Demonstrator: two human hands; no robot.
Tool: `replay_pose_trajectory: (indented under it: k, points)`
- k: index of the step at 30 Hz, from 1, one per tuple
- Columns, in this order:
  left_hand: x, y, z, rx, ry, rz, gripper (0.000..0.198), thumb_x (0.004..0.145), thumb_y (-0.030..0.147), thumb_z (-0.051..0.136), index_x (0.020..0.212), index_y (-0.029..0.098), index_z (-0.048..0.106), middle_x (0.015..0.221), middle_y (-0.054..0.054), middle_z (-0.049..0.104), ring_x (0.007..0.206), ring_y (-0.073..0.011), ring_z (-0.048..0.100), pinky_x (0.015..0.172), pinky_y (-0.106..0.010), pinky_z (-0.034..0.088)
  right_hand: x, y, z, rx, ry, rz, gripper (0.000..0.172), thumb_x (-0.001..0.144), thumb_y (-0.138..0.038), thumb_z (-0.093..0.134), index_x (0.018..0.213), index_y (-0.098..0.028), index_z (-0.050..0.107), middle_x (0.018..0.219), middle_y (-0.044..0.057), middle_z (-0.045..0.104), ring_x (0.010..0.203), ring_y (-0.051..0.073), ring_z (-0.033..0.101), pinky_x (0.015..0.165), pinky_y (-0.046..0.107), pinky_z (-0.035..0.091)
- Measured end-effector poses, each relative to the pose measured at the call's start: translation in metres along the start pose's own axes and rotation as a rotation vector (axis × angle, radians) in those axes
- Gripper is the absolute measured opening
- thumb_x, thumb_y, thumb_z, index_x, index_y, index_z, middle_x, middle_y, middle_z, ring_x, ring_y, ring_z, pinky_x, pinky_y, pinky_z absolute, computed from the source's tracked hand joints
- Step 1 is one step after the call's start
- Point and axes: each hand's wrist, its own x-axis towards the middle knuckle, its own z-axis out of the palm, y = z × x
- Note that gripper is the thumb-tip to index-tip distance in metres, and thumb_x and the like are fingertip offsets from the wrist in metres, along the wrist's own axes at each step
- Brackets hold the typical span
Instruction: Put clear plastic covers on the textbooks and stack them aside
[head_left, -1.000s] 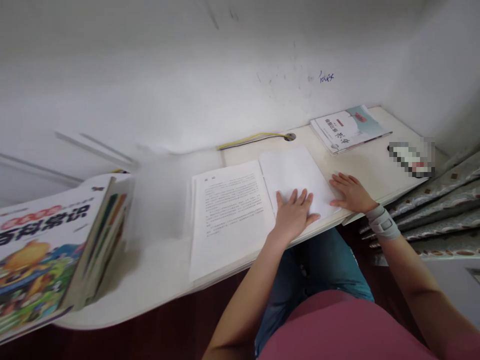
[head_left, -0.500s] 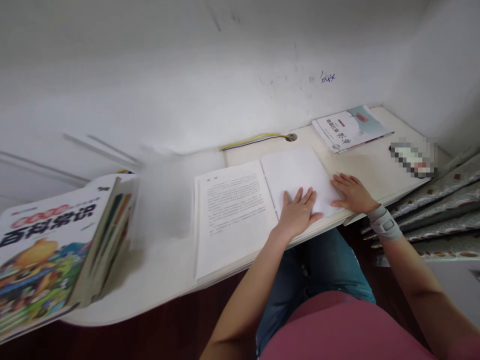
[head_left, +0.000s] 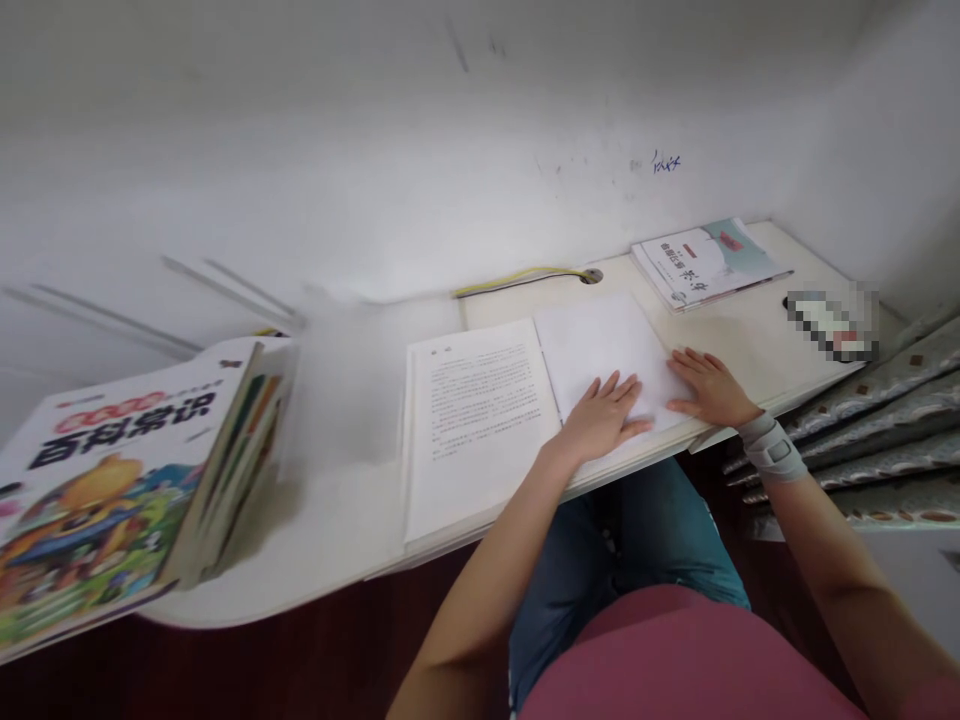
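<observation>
An open book (head_left: pixel 480 400) lies flat on the white desk (head_left: pixel 330 540), with a page of printed text on its left side and a blank white page (head_left: pixel 600 335) on its right. My left hand (head_left: pixel 602 415) rests on the blank page, palm down and fingers spread. At that page's right edge lies my right hand (head_left: pixel 709 387), also flat with its fingers apart. A grey band is wrapped round my right wrist. Neither hand grips anything.
At the left stands a stack of books (head_left: pixel 120 480) with a colourful cover on top. A thin booklet (head_left: pixel 709 262) lies by the wall, near a cable hole (head_left: pixel 591 276) with a yellow cable. Further right is a blurred-out phone-like object (head_left: pixel 829 322), beside patterned fabric folds (head_left: pixel 885 420).
The view has shifted slightly, so the desk and books appear a little further right. My left hand has slid slightly over the blank page; my right hand stays almost in place.
</observation>
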Motion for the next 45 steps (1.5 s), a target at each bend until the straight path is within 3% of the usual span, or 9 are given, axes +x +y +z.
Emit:
replay_pose_trajectory:
  k: [6,14,17,21,24,27,32,37,45]
  points:
    - [0.001,-0.005,0.002,0.025,0.017,-0.13,0.075,0.09,0.065,0.02,0.149,0.019,0.021,0.156,-0.007,0.017,0.144,-0.0344,0.008,0.111,-0.064,0.006,0.0,0.001,0.001,0.033,0.01,0.021,0.073,0.086,-0.062,0.044,0.14,-0.012,0.04,0.145,0.016,0.042,0.136,0.029,0.035,0.108,0.047,0.03]
    - [0.01,-0.002,0.012,-0.004,0.125,-0.061,0.073,0.091,0.062,0.02,0.148,0.016,0.024,0.155,-0.01,0.021,0.144,-0.027,0.013,0.115,-0.051,0.014,-0.001,0.003,0.002,0.065,0.02,0.011,0.071,0.085,-0.06,0.048,0.14,-0.015,0.042,0.146,0.016,0.041,0.136,0.028,0.034,0.108,0.048,0.03]
    - [-0.012,-0.014,0.004,0.008,0.249,-0.145,0.066,0.094,0.056,0.02,0.146,0.017,0.03,0.154,-0.01,0.026,0.144,-0.0236,0.016,0.115,-0.047,0.016,-0.002,0.009,0.005,0.079,0.04,0.004,0.069,0.085,-0.058,0.048,0.137,-0.013,0.044,0.145,0.018,0.041,0.135,0.028,0.036,0.108,0.048,0.031]
    - [-0.065,-0.053,0.005,0.009,0.363,-0.53,0.066,0.094,0.053,0.025,0.145,0.012,0.031,0.154,-0.017,0.024,0.143,-0.032,0.015,0.112,-0.055,0.017,-0.003,0.012,0.004,0.092,0.068,0.012,0.063,0.087,-0.052,0.048,0.134,-0.01,0.048,0.143,0.019,0.043,0.133,0.028,0.039,0.107,0.046,0.033]
    - [-0.108,-0.088,0.016,-0.023,0.358,-0.71,0.072,0.092,0.054,0.029,0.144,0.004,0.029,0.151,-0.024,0.024,0.141,-0.0358,0.02,0.11,-0.055,0.024,-0.002,-0.011,-0.003,0.055,0.104,0.058,0.055,0.091,-0.046,0.043,0.131,-0.009,0.05,0.141,0.02,0.045,0.133,0.029,0.039,0.107,0.048,0.033]
    - [-0.14,-0.112,0.028,0.003,0.393,-0.751,0.073,0.092,0.052,0.03,0.141,-0.002,0.031,0.148,-0.028,0.028,0.14,-0.0364,0.023,0.109,-0.053,0.025,0.003,-0.06,-0.007,0.021,0.131,-0.012,0.052,0.094,-0.044,0.037,0.131,-0.011,0.051,0.143,0.018,0.043,0.136,0.028,0.035,0.109,0.048,0.029]
    - [-0.169,-0.123,0.034,0.014,0.405,-0.845,0.067,0.092,0.048,0.028,0.144,0.005,0.03,0.148,-0.025,0.032,0.139,-0.0368,0.025,0.107,-0.057,0.026,0.013,-0.129,0.002,0.009,0.074,-0.145,0.052,0.094,-0.046,0.038,0.132,-0.013,0.05,0.14,0.018,0.048,0.133,0.028,0.04,0.11,0.051,0.027]
    - [-0.178,-0.124,0.032,-0.041,0.411,-0.861,0.063,0.093,0.043,0.023,0.144,0.006,0.029,0.147,-0.022,0.036,0.138,-0.035,0.028,0.108,-0.056,0.026,0.016,-0.135,0.009,-0.039,0.034,-0.046,0.06,0.092,-0.051,0.041,0.132,-0.008,0.049,0.141,0.022,0.045,0.133,0.031,0.039,0.11,0.053,0.025]
    - [-0.179,-0.128,0.032,-0.094,0.401,-0.9,0.062,0.094,0.043,0.017,0.143,0.007,0.03,0.147,-0.019,0.038,0.139,-0.0319,0.028,0.112,-0.051,0.023,0.015,-0.133,0.007,-0.065,-0.021,-0.024,0.065,0.091,-0.053,0.039,0.136,-0.007,0.046,0.144,0.022,0.04,0.135,0.032,0.035,0.111,0.049,0.026]
